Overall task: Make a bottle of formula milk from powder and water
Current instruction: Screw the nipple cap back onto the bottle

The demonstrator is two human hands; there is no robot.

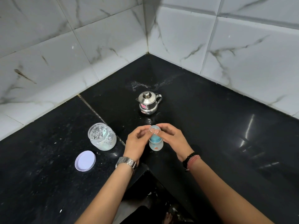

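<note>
Both hands meet at the top of the baby bottle (156,145), upright near the counter's (210,126) front inner corner — left hand (137,140) and right hand (171,137) pinch its clear cap (155,128). Left of it stand the open powder jar (102,136) and lid (85,160); the steel kettle (148,102) sits behind.

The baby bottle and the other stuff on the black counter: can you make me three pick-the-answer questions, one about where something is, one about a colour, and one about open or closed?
1. Where is the shiny steel lidded pot?
A. Behind the small clear baby bottle
B. Inside the jar
C. On the floor

2. What colour is the bottle's screw ring?
A. Red
B. Blue
C. Yellow

3. The clear powder jar is:
A. Closed
B. Tipped over
C. Open, with its round white lid lying beside it

Answers: 1 A, the pot stands farther back toward the wall corner. 2 B, the ring looks blue. 3 C, the lid lies flat on the counter.
</note>
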